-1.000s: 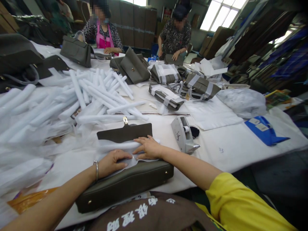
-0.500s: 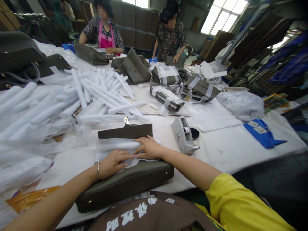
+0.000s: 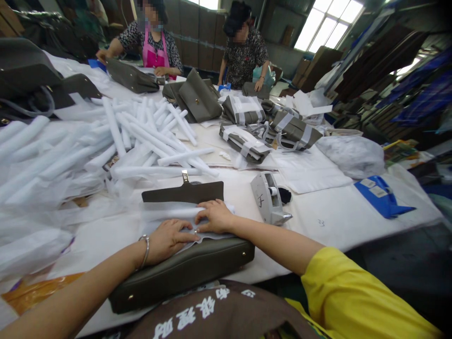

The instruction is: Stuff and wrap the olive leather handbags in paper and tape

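One camera sits on my head and looks forward and down, from near above my hands; beyond them, it sees across the counter to people opposite.

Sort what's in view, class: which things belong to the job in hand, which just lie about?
Job, likely:
- open dark bag
- white wrapping on it
- perhaps piled white rolls
- perhaps grey tape dispenser

Seemingly lying about:
- blue labelled item
- orange packet
- plastic bundle

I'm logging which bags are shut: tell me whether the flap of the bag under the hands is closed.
No: the flap lies open beyond the left hand and right hand, its metal clasp pointing away.
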Available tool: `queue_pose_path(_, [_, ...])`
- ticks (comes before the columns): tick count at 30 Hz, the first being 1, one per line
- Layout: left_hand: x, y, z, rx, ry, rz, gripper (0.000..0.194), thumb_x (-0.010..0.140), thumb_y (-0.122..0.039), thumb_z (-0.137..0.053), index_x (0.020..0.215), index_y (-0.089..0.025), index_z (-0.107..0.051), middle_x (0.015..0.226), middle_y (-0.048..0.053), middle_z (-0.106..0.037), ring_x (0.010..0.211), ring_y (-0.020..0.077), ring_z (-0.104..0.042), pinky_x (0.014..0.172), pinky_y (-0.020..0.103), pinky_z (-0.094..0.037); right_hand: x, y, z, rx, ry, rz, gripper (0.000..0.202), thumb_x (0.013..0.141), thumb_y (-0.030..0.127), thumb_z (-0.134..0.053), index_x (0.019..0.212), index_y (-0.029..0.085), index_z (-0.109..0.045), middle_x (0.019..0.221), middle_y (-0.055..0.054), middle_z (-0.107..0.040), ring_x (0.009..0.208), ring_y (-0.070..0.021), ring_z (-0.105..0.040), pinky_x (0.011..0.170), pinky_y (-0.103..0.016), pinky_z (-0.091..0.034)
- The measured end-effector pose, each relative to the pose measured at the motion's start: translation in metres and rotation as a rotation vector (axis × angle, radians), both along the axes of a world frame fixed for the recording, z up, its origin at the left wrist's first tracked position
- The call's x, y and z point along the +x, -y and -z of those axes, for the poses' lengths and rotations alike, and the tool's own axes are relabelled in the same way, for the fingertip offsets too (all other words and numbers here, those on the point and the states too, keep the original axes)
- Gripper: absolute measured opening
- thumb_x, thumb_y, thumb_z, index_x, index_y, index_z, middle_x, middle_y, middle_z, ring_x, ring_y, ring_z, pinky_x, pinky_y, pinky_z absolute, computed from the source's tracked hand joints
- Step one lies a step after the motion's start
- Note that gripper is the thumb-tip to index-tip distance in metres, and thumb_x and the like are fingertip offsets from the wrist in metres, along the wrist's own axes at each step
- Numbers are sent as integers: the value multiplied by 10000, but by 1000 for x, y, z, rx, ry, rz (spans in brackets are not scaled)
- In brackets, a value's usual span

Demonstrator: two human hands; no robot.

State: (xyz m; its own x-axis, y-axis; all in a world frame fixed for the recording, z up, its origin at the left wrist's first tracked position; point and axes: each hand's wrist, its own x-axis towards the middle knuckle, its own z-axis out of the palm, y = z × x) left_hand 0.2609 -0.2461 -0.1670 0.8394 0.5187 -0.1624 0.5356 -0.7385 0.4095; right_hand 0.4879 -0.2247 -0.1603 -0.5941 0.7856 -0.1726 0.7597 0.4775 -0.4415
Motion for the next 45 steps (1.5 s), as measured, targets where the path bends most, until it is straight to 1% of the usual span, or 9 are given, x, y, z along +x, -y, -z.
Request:
queue_pose_path(7, [2, -1, 0, -89, 36, -65, 358, 867, -277, -453, 1147, -455, -587, 1215, 14, -544, 1087, 246, -506, 945, 415, -376, 0, 3, 0, 19, -4, -18, 294, 740, 537, -634, 966, 354, -678, 1345, -17, -464, 1224, -280, -399, 1032, -543, -165])
queue_pose_path(13, [2, -10, -17, -321, 145, -105, 306, 827, -306, -498, 1088, -307, -658, 1176, 11, -613, 1061, 202, -554, 967, 327, -394, 6, 7, -5, 46, 38, -121, 473, 758, 604, -571, 1173, 378, -585, 1456, -40, -329, 1300, -302, -307, 1047, -567, -129])
queue_pose_path(16, [3, -23, -27, -316, 195, -272, 313, 836, -353, -458, 1037, -233, -665, 1051, 21, -674, 967, 189, -601, 913, 309, -443, 5, 6, -9, 61, 47, -147, 502, 775, 627, -528, 1193, 354, -576, 1419, -60, -383, 1245, -304, -381, 1021, -524, -224])
queue_pose_path(21, [15, -68, -37, 173, 205, -698, 487, 798, -429, -498, 1204, -164, -542, 1207, 118, -595, 1110, 268, -537, 966, 395, -391, 4, -1, -16, 55, 60, -187, 522, 761, 656, -518, 1166, 335, -597, 1340, -96, -458, 1139, -321, -476, 947, -498, -320])
queue_pose_path(23, [22, -87, -38, 121, 98, -842, 578, 773, -460, -523, 1253, -140, -494, 1167, 140, -618, 1047, 290, -575, 885, 396, -432, 4, -3, -18, 41, 62, -209, 523, 763, 653, -520, 1167, 330, -599, 1318, -101, -475, 1119, -319, -491, 944, -499, -326])
queue_pose_path(25, [28, -99, -40, 8, 35, -873, 561, 764, -459, -528, 1230, -147, -516, 1035, 106, -677, 924, 266, -624, 780, 350, -463, 6, -4, -20, 23, 54, -225, 516, 772, 645, -518, 1174, 331, -596, 1312, -102, -481, 1125, -317, -491, 952, -501, -324])
queue_pose_path(30, [30, -74, -44, -25, 165, -709, 328, 793, -465, -503, 966, -235, -662, 851, -3, -690, 788, 179, -629, 718, 272, -463, 15, -4, -22, 52, -48, -244, 446, 795, 560, -557, 1165, 316, -605, 1404, -85, -386, 1225, -314, -416, 997, -487, -301])
queue_pose_path(36, [17, -13, -37, 190, 183, -335, 284, 862, -357, -453, 987, -259, -688, 1039, 21, -649, 858, 147, -617, 768, 259, -487, 31, 3, -29, -14, -259, -337, 343, 837, 334, -576, 1150, 199, -616, 1163, -78, -600, 1047, -187, -561, 934, -289, -405])
queue_pose_path(45, [22, -7, -25, 224, 128, -85, 296, 902, -301, -417, 1032, -240, -676, 964, 66, -626, 854, 167, -589, 765, 287, -490, 51, 19, -51, -13, -376, -235, 262, 872, 235, -508, 1100, 178, -625, 1096, -55, -645, 1012, -139, -583, 913, -253, -423])
